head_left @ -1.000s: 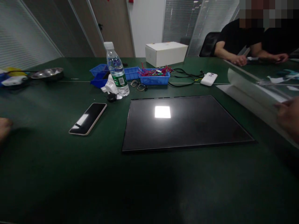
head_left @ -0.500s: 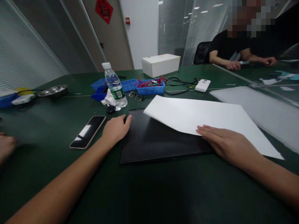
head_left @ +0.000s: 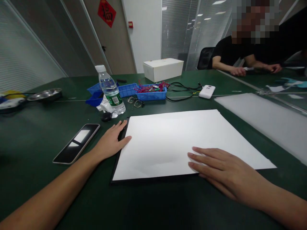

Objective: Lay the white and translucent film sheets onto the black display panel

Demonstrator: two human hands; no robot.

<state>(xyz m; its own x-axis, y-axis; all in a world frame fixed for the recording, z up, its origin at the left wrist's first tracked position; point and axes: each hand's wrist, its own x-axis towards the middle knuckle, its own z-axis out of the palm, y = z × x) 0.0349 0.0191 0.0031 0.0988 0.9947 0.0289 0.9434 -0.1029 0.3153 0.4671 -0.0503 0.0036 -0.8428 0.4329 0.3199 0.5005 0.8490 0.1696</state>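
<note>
Fingers (head_left: pixel 207 159) on white sheet (head_left: pixel 168 137), black panel (head_left: pixel 153 180) beneath

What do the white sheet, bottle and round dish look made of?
White sheet: likely paper, matte; no sharp reflections, faint ripples toward the front edge.
Bottle: probably clear plastic, glossy; see-through wall with bright highlights.
Round dish: looks like polished metal, perhaps steel; silvery with bright glints.
</note>
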